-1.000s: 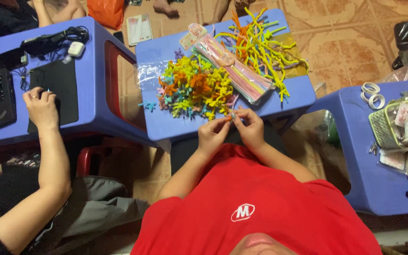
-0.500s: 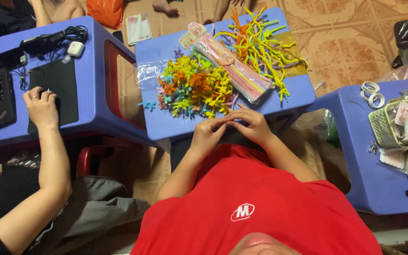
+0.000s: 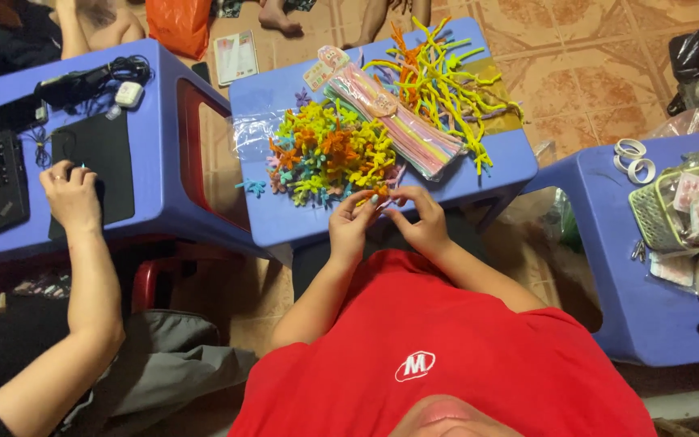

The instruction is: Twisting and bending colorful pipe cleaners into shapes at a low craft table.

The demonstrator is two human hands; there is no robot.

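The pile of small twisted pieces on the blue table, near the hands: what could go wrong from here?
1. The pile reaches close to the front edge of the table, and one blue piece already lies apart from it. A brush from the left hand or right hand might push pieces onto the floor.
2. The loose stems spread over the far right corner and could slide off.

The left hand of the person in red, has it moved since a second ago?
Barely. The left hand sits at the near edge of the blue stool, just below the heap of twisted pipe cleaners, as before. It dipped slightly toward the body midway, then returned.
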